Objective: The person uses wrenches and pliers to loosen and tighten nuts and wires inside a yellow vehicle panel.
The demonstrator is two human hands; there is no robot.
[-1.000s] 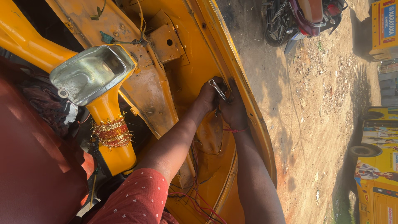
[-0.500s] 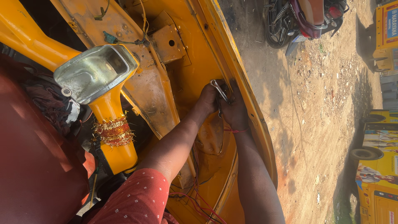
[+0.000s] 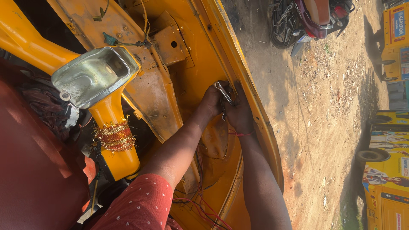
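Both my hands meet against the inside of a yellow vehicle body panel [image 3: 200,55], near its outer rim. My left hand [image 3: 211,102] is closed around a small silver wrench [image 3: 223,93] whose head sticks up between the two hands. My right hand [image 3: 239,111], with a red thread at the wrist, presses against the panel right beside it; whether it also grips the tool or a fastener is hidden. My left arm wears a red dotted sleeve [image 3: 136,206].
An empty metal headlamp housing [image 3: 93,76] sits on a yellow column [image 3: 113,140] wrapped with a tinsel band. Red wires [image 3: 204,208] hang low inside the panel. Outside lie dirt ground [image 3: 315,106], a parked motorbike [image 3: 306,19] and yellow vehicles [image 3: 387,170].
The hands stay at the same spot on the panel; the view has only shifted slightly.
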